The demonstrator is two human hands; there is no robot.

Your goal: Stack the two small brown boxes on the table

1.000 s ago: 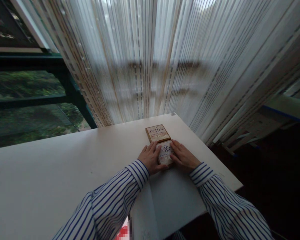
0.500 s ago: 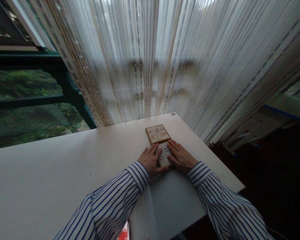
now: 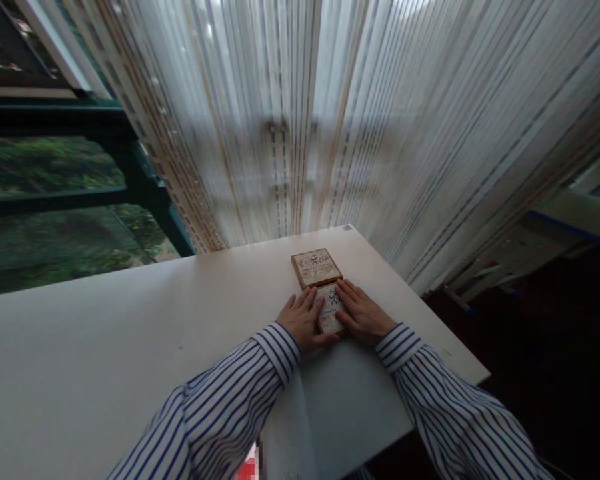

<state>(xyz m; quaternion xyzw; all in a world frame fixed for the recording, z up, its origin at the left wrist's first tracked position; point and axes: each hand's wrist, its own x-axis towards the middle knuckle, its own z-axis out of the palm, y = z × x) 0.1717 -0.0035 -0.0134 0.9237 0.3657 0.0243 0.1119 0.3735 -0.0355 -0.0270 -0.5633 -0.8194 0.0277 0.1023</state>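
Two flat square boxes with tan edges and dark lettering on pale lids lie one behind the other on the white table (image 3: pixel 130 347). My left hand (image 3: pixel 303 323) rests along the left side of the near box (image 3: pixel 329 311), fingers stretched out over its edge. From the other side, my right hand (image 3: pixel 366 315) lies with straight fingers across the right part of that lid. Between them the middle of the lid shows; its sides are partly covered. The far box (image 3: pixel 316 265) sits just beyond my fingertips, close against the near one or almost so.
A striped string curtain (image 3: pixel 325 133) hangs behind the table's far edge. Green railings (image 3: pixel 55 200) and plants show at the left. The table's right edge (image 3: pixel 430 307) runs close beside my right arm, with dark floor beyond. A red item (image 3: pixel 247 468) is at the bottom.
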